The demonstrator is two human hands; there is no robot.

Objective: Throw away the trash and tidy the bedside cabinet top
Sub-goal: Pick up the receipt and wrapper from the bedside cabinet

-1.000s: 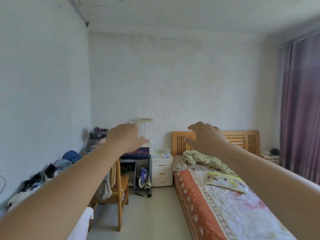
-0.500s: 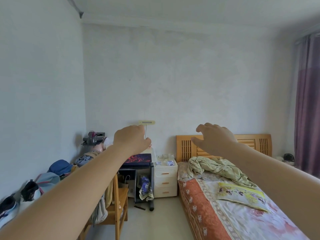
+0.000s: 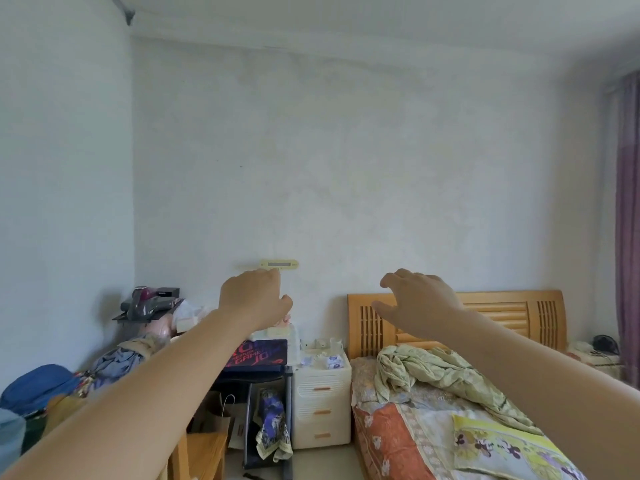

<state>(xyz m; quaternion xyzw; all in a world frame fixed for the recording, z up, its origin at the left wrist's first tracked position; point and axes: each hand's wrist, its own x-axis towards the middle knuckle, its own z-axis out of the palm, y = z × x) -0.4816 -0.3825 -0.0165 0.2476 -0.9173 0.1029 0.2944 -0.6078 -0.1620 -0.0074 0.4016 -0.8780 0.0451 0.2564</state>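
Note:
A white bedside cabinet with three drawers stands across the room, between a dark desk and the bed. Small white and blue scraps and packets lie scattered on its top. Both my arms are stretched forward at chest height, far from the cabinet. My left hand hangs with fingers loosely curled down and holds nothing. My right hand is spread, palm down, fingers apart, also with nothing in it.
A bed with a wooden headboard and crumpled green cover fills the right. A dark desk with clutter, a wooden chair and piles of clothes line the left wall. A purple curtain hangs at the far right.
The view has come closer to the cabinet and tilted up a little. Both arms stay stretched out in front, hands unchanged.

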